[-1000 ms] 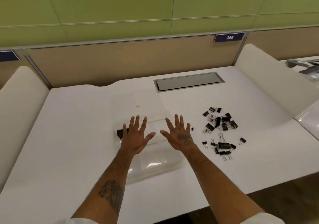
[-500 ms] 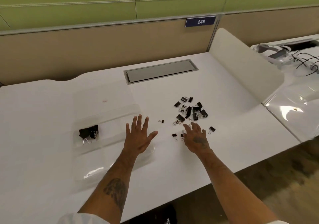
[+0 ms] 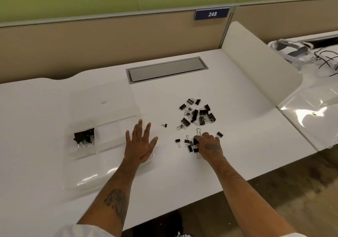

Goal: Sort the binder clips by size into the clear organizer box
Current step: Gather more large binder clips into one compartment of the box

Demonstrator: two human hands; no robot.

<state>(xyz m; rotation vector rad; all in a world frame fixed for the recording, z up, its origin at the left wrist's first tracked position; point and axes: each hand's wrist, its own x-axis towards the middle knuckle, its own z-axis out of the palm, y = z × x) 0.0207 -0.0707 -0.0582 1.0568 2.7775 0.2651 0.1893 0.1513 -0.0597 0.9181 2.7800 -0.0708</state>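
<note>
The left hand (image 3: 140,145) is held flat, fingers spread, over the right edge of the clear organizer box (image 3: 87,172). A few sorted binder clips (image 3: 84,136) are seen in one of the box's left compartments. The fingers of the right hand (image 3: 210,145) are curled down onto the loose binder clips (image 3: 190,148) on the desk (image 3: 237,127). Whether one is pinched cannot be told.

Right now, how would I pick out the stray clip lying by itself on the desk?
Start at the grey hatch set in the white desk and come toward the person. Between the clear box and the pile of black clips lies one tiny clip. It sits alone, left of every other loose clip and nearest the box.
</note>
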